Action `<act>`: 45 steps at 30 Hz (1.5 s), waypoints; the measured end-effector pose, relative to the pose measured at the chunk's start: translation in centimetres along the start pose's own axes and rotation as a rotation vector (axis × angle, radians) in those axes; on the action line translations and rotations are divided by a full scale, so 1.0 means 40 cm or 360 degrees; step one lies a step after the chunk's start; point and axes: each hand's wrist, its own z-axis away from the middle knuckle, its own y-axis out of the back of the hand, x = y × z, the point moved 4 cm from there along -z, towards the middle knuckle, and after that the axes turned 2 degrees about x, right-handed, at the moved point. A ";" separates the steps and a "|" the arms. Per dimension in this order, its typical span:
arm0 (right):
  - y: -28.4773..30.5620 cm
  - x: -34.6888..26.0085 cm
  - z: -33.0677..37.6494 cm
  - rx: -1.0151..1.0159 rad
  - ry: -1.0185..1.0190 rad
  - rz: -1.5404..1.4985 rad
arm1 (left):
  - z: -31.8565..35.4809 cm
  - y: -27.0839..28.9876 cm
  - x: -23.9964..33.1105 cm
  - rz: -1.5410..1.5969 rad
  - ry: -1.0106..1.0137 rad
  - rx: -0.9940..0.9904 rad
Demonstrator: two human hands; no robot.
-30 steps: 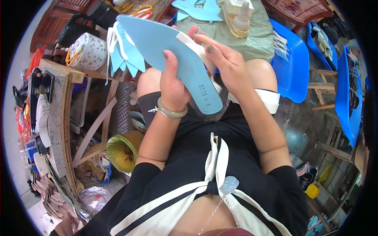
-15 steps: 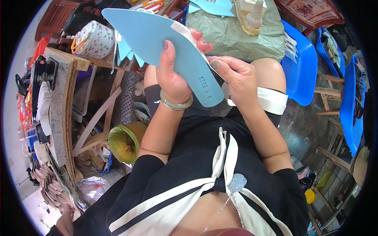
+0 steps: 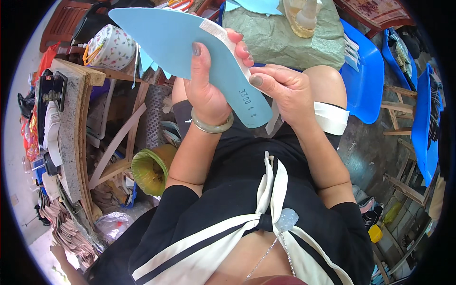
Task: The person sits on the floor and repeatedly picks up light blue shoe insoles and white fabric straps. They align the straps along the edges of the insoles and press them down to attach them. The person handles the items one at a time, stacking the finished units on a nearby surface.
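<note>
a white strip point(image 3: 214, 29) edges the slanting, pointed blue insole point(image 3: 159, 42).

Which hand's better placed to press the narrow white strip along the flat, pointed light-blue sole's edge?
Right, likely: the right hand pinches the narrow white strip at the edge of the flat, pointed light-blue sole. The left hand is busy supporting the sole, thumb on top.
</note>
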 end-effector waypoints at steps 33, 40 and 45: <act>0.041 -0.061 0.053 -0.0038 0.0201 0.0280 | 0.050 0.014 0.015 0.0411 0.0016 -0.0087; 0.017 -0.057 0.068 -0.0054 0.0213 0.0138 | 0.066 0.003 0.038 0.0406 -0.0047 -0.0092; 0.014 -0.063 0.067 -0.0076 0.0122 0.0153 | 0.069 0.008 0.041 0.0353 -0.0089 -0.0142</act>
